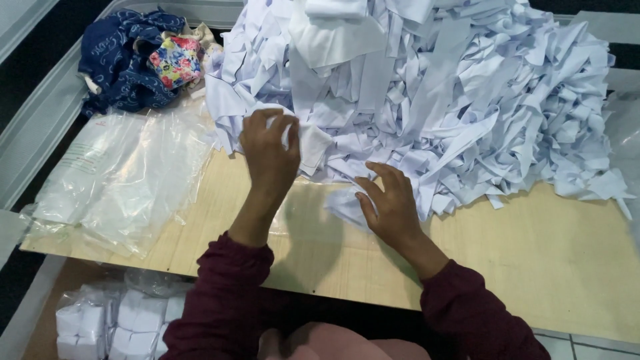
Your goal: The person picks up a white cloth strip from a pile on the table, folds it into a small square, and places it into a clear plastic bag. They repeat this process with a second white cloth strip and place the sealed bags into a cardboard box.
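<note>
Head view: left hand pinches a white fabric strip; right hand presses flat on another piece.

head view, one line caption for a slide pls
Two bare hands, left hand and right hand, sort a large white fabric-strip pile.

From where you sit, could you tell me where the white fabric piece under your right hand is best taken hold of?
Probably by the near corner of the white fabric piece, which lies flat on the wooden board, clear of the white fabric pile. Pinch it from the near left; the right hand covers its right side, and the left hand is busy in the pile.
</note>
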